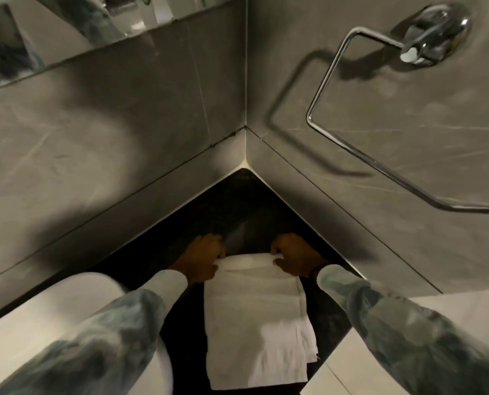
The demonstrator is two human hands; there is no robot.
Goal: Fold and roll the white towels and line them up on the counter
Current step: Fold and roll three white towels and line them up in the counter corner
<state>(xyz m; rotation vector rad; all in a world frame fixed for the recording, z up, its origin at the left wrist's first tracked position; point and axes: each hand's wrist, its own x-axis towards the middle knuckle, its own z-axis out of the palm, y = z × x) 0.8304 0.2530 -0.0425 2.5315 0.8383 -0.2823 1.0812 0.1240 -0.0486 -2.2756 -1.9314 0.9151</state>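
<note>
White terry cloth was the main thing here: a white towel (254,317) folded into a long strip, lying flat on a black speckled counter (231,212) that ran into the corner where two grey marble-look walls (109,143) met. The strip pointed away from the person, with its near end hanging just past the counter's front edge, where you could see a couple of loose layers stepped at the bottom right.

Both hands were at the far end of the towel. The left hand (202,259) had its fingers curled down over the left corner of that end, gripping the start of a small roll. The right hand (293,259) did the same on the right corner, thumb tucked under and fingers closed over the cloth. So both hands were closed on the towel, and the far edge was already turned over into a thin tube between them. The rest of the strip was still flat.

The sleeves (408,332) were a blotchy grey-green tie-dye sort of pattern, and there was a dark band on the right wrist.

To the left of the towel sat a white rounded basin (52,312), partly hidden by the left arm. Up on the right wall was a chrome towel ring (380,115), an open-ended bar on a round mount, throwing a shadow on the tile. A mirror (66,27) ran along the top left, its reflection too blurry to make out.
</note>
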